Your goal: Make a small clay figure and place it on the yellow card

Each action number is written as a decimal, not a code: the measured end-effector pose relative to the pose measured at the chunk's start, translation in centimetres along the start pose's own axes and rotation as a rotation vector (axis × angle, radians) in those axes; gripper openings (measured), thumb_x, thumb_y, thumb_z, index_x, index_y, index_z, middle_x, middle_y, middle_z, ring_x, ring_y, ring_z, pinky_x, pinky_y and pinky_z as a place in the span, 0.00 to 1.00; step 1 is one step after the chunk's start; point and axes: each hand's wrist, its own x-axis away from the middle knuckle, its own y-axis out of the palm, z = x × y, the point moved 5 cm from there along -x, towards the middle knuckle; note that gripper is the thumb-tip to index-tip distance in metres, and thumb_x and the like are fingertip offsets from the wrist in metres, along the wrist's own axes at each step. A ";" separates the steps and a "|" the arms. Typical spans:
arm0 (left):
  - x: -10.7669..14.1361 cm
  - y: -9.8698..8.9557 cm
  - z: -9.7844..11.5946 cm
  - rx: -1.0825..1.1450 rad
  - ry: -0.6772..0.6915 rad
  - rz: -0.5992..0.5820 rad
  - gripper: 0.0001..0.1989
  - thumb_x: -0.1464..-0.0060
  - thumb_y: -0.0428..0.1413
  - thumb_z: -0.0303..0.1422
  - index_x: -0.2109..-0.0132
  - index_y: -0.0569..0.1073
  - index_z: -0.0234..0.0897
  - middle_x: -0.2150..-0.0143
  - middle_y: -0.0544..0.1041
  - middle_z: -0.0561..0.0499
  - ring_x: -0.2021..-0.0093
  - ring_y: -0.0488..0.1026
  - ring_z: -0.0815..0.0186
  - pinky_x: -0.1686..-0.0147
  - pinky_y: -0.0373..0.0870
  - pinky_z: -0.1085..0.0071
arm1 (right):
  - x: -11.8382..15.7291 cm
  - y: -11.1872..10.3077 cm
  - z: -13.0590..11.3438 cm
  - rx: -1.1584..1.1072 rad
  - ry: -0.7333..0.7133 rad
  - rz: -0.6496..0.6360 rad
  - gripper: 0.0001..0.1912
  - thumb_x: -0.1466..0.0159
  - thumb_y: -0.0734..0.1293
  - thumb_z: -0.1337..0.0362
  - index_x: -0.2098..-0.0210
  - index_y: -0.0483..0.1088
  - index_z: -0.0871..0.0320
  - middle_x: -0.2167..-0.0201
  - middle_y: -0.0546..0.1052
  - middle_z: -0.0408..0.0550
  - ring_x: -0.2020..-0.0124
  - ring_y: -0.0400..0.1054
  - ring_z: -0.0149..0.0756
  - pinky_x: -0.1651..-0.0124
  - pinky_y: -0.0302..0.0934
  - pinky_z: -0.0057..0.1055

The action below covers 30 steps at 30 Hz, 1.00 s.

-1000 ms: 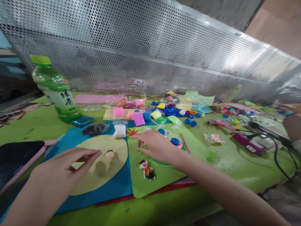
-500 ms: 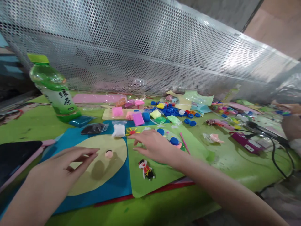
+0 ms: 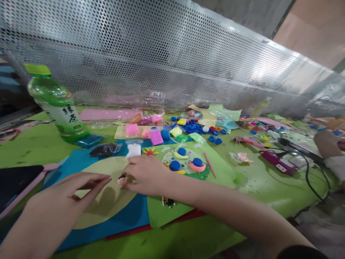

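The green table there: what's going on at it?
A person's right hand has its fingers at a small pink piece with a dark top on the pale yellow oval. The left hand is over the oval's left part, thumb and fingertips close together; whether they hold anything is unclear. Beside the oval lies a green sheet bearing blue-shelled snail figures.

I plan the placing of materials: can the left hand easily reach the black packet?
Probably yes: the black packet lies just beyond the left hand, with only flat paper visible between them.
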 end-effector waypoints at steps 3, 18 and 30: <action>0.1 -0.4 0.8 -0.084 -0.029 -0.020 0.15 0.49 0.48 0.50 0.65 0.74 0.48 0.61 0.78 0.58 0.65 0.74 0.63 0.76 0.62 0.76 | 0.1 0.1 0.1 -0.048 -0.016 0.012 0.11 0.34 0.63 0.59 0.60 0.70 0.61 0.60 0.73 0.49 0.55 0.68 0.38 0.55 0.65 0.40; 0.3 -1.4 2.1 0.163 -0.182 -0.124 0.16 0.55 0.54 0.50 0.67 0.77 0.46 0.60 0.78 0.55 0.63 0.73 0.64 0.67 0.73 0.74 | 2.0 -1.8 2.2 -0.538 0.102 0.128 0.08 0.37 0.66 0.62 0.61 0.71 0.61 0.64 0.77 0.46 0.64 0.71 0.31 0.60 0.67 0.31; 1.3 -0.4 7.2 0.481 -0.268 -0.199 0.14 0.59 0.61 0.45 0.65 0.77 0.44 0.60 0.80 0.53 0.72 0.73 0.68 0.76 0.69 0.77 | 8.4 -3.7 4.6 -0.808 0.250 0.292 0.06 0.42 0.69 0.66 0.65 0.72 0.58 0.67 0.77 0.44 0.68 0.71 0.30 0.63 0.69 0.29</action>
